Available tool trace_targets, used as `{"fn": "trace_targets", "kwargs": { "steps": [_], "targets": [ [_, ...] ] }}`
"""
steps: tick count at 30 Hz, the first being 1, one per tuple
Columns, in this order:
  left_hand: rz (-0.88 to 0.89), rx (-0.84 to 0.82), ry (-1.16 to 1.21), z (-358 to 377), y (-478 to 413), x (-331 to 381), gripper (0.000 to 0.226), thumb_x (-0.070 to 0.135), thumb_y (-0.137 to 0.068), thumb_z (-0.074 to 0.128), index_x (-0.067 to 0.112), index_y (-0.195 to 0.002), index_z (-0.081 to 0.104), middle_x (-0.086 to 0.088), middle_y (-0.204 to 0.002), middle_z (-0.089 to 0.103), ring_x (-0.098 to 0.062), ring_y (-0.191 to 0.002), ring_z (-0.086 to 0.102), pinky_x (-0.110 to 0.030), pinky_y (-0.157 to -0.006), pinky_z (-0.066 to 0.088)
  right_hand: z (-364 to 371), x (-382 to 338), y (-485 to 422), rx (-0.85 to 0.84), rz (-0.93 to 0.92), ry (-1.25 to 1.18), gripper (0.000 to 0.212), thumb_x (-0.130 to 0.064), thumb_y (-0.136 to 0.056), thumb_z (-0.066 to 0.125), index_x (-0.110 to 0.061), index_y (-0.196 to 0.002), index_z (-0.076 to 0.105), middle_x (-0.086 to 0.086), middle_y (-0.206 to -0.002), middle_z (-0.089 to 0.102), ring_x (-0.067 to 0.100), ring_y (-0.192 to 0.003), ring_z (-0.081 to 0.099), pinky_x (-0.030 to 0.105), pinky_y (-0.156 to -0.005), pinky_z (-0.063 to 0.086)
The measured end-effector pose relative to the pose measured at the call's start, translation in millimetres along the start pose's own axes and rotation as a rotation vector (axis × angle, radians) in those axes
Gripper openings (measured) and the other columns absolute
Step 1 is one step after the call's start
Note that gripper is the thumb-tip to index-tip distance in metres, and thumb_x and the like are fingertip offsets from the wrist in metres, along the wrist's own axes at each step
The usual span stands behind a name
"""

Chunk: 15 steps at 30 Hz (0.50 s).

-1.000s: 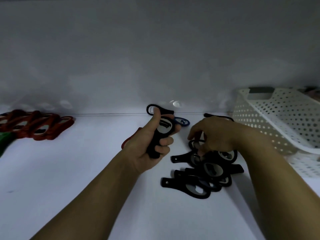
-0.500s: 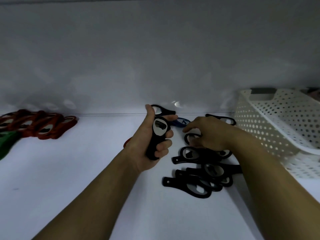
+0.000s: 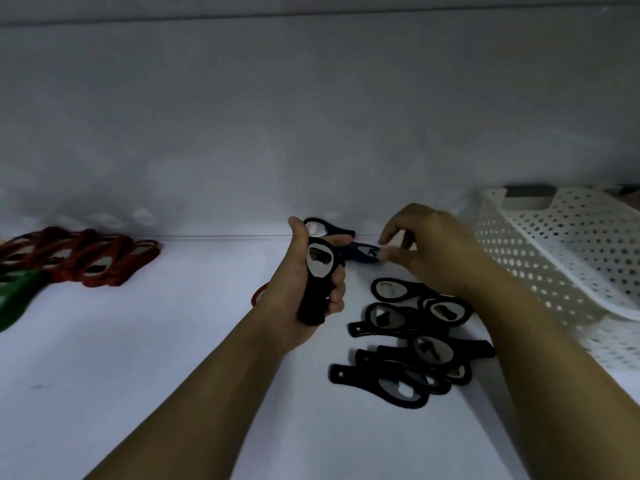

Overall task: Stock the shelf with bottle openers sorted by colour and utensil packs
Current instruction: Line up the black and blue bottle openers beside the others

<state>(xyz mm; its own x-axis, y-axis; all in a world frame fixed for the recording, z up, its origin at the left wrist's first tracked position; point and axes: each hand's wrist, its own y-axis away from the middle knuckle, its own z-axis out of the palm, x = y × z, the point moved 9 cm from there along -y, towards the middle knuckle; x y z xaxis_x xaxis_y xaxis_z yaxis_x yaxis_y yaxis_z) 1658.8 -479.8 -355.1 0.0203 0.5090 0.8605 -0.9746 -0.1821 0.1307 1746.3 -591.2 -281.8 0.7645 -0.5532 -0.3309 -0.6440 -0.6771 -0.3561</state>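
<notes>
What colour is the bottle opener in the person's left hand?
The bottle opener is black with a silver head; head view.

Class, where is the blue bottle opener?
Head view: the blue bottle opener is near the back wall, between the black opener in the left hand and the right hand.

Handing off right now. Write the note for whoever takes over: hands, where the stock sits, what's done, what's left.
Left hand: grips a black opener, head up.
Right hand: fingertips at the blue opener near the back wall; grip unclear, blurred.
Shelf: red openers grouped at left, green openers beyond them; loose black pile centre-right; white basket at right.
Done: reds and greens grouped.
Left: group the blacks, place the blue one and the stray red opener behind the left hand. No utensil packs in view.
</notes>
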Motion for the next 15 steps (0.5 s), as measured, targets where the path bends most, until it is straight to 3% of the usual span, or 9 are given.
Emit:
{"fn": "trace_targets", "kwargs": {
  "steps": [3, 7, 11, 15],
  "targets": [
    [0.012, 0.019, 0.036, -2.7, -0.7, 2.1, 0.074, 0.076, -0.086, 0.028, 0.016, -0.105, 0.067, -0.004, -0.06, 0.046, -0.013, -0.047, 0.038, -0.022, -0.043, 0.033, 31.2, 9.9, 8.8, -0.314, 0.083, 0.053, 0.052, -0.029, -0.083, 0.075, -0.034, -0.13, 0.056, -0.009, -0.114, 0.056, 0.009, -0.088, 0.053, 0.025, -0.076, 0.04],
    [0.0, 0.006, 0.015, 0.7, -1.1, -0.1, 0.075, 0.076, -0.083, 0.03, 0.015, -0.108, 0.067, -0.004, -0.059, 0.048, -0.013, -0.046, 0.04, -0.022, -0.042, 0.033, 45.1, 8.9, 13.5, -0.433, 0.081, 0.096, 0.054, -0.025, -0.086, 0.069, -0.033, -0.136, 0.051, -0.008, -0.126, 0.059, 0.009, -0.095, 0.051, 0.021, -0.08, 0.038],
    [-0.015, -0.01, -0.054, 6.9, -1.0, -6.5, 0.076, 0.076, -0.075, 0.033, 0.014, -0.106, 0.066, -0.005, -0.058, 0.049, -0.015, -0.046, 0.041, -0.023, -0.044, 0.033, 44.2, 0.6, 6.3, -0.35, 0.032, 0.141, 0.041, -0.018, -0.086, 0.069, -0.026, -0.125, 0.062, -0.004, -0.108, 0.05, 0.011, -0.091, 0.045, 0.021, -0.076, 0.033],
    [-0.001, 0.023, -0.087, 3.6, -2.9, -5.5, 0.08, 0.077, -0.073, 0.031, 0.013, -0.107, 0.065, -0.005, -0.059, 0.049, -0.015, -0.047, 0.042, -0.024, -0.046, 0.034, 5.5, -7.5, -3.0, 0.029, -0.03, -0.002, 0.008, -0.017, -0.089, 0.068, -0.018, -0.095, 0.073, -0.005, -0.088, 0.053, 0.017, -0.08, 0.056, 0.025, -0.07, 0.04]
  ]
}}
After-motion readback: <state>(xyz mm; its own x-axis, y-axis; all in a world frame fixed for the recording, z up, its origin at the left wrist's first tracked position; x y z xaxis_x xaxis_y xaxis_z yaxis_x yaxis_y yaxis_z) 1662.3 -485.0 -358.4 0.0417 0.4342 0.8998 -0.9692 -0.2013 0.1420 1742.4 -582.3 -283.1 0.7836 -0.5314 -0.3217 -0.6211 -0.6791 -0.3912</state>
